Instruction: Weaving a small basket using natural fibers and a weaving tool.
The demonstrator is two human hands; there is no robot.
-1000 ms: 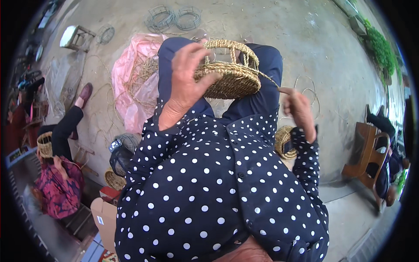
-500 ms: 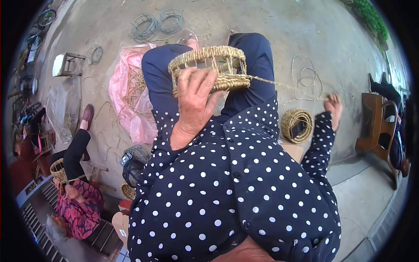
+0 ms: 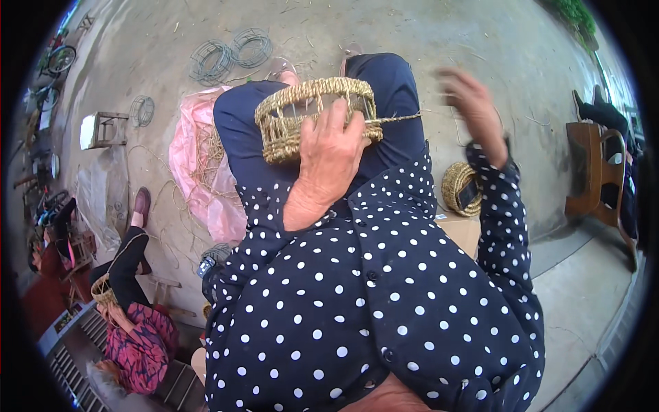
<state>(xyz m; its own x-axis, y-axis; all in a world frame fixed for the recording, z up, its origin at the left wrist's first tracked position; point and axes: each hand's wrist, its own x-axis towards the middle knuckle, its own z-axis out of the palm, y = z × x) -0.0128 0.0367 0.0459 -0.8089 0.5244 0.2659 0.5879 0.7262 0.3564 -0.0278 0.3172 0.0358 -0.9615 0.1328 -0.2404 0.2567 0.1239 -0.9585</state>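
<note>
Left hand (image 3: 329, 154) around straw basket (image 3: 312, 117) on lap, right hand (image 3: 473, 110) raised, blurred

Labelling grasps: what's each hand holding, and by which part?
Left hand grips the round woven straw basket by its side wall, fingers over the rim. Right hand is raised and blurred; whether it holds the loose straw strand cannot be told.

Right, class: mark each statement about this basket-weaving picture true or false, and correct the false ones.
1. The left hand grips the woven straw basket. True.
2. The right hand rests on the basket. False: it is raised off to the side, blurred, clear of the basket.
3. A straw strand sticks out from the basket's right side. True.
4. The pink plastic sheet covers the wooden chair. False: it lies on the ground at the left.
</note>
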